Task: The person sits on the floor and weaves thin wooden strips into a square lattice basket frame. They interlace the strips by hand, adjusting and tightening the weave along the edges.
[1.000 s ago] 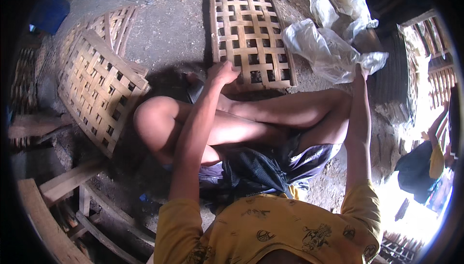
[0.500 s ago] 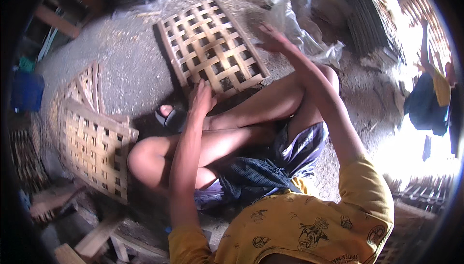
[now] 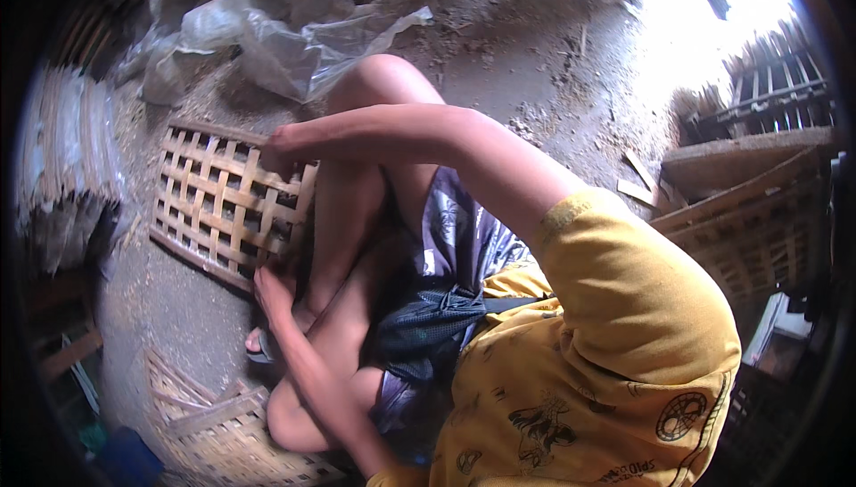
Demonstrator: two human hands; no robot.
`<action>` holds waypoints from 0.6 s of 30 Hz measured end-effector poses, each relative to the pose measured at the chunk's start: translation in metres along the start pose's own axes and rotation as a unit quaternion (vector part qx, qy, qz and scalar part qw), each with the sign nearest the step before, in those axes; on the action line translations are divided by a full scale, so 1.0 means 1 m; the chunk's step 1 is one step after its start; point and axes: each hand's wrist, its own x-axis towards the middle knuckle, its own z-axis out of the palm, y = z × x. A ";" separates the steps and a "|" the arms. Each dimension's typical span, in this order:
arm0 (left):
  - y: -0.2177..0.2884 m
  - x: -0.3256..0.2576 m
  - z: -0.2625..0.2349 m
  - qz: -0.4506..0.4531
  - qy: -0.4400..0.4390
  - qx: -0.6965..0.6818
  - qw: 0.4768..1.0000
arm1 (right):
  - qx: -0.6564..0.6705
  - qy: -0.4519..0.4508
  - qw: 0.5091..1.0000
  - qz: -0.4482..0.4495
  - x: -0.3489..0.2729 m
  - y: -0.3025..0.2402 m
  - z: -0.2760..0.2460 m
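Printed lettering, one yellow shirt; one lattice at nine o'clock, our left hand and right hand at its edges, whether gripping we cannot tell

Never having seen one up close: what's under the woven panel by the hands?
Through gaps in the woven panel, mostly dark patches show. Its weave, and the left hand and right hand at its edges, hide the rest; I can't tell what lies there.
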 end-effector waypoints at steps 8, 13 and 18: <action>-0.043 -0.011 0.001 -0.014 0.023 0.033 0.999 | 0.177 0.665 0.725 -0.020 -0.254 0.042 -0.047; 0.005 -0.008 -0.015 -0.058 0.015 0.025 0.998 | 0.119 0.540 0.693 0.463 -0.411 0.170 0.124; -0.011 -0.017 -0.021 -0.079 0.027 0.013 0.996 | 0.125 0.486 0.753 0.425 -0.385 0.218 0.152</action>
